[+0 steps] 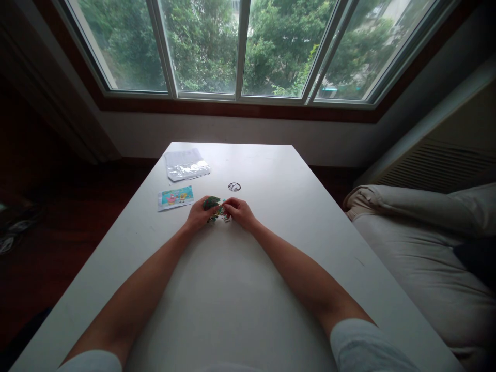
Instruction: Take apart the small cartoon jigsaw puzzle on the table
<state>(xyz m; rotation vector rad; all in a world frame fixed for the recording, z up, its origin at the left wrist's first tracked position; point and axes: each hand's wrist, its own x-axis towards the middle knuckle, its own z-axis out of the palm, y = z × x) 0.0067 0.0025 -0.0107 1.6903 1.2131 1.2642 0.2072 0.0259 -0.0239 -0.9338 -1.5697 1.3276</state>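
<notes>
My left hand (198,213) is closed around a dark green, rounded thing (211,202), whose kind I cannot make out. My right hand (238,212) is just beside it, thumb and fingers pinched together at a small pale piece too tiny to name. Beneath and between both hands, small multicoloured pieces (226,219) lie on the white table (236,289), partly hidden by the fingers. They look like loose jigsaw pieces.
To the left lie a cartoon picture card (177,197) and, behind it, papers in a clear plastic sleeve (187,165). A round black-and-white disc (234,187) rests beyond my hands. A sofa (418,243) stands right of the table, a window (240,51) ahead.
</notes>
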